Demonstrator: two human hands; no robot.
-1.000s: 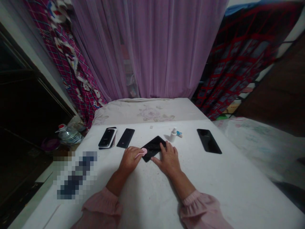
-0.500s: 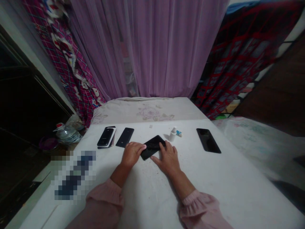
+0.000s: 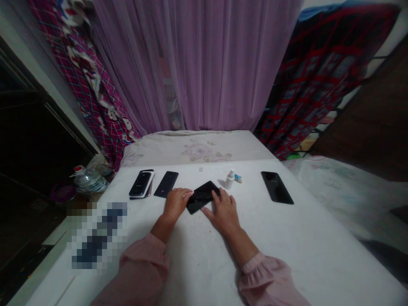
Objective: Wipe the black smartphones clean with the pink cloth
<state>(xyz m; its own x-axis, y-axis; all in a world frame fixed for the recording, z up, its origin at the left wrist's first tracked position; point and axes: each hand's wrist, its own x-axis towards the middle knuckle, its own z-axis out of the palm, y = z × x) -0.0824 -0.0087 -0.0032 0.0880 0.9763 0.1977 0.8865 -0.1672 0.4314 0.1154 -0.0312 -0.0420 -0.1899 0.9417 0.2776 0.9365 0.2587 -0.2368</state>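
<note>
A black smartphone point(image 3: 200, 196) lies slantwise on the white tabletop, between my two hands. My right hand point(image 3: 224, 209) grips its right end, with the fingers on the upper side and the thumb at the near edge. At the phone's left end is my left hand point(image 3: 176, 202), its fingers closed in a pinch on a small pinkish-white pad point(image 3: 190, 193). Most of the pad is hidden by the fingers, so its exact kind does not show. Just beyond my right hand stands a white spray bottle point(image 3: 229, 180), with a small blue-and-white object point(image 3: 238, 178) beside it.
Left of my hands lie a dark phone point(image 3: 166, 184) and a stack of phones point(image 3: 142, 184). Another black phone point(image 3: 277, 187) rests at the right. A floral cloth point(image 3: 204, 148) covers the table's far end, before purple curtains point(image 3: 219, 63). A plastic water jug point(image 3: 89, 180) stands off the left edge.
My left hand, with the pad, has drawn slightly up and left along the phone's end. The right hand and the phone stay nearly the same. The view has shifted a little.
</note>
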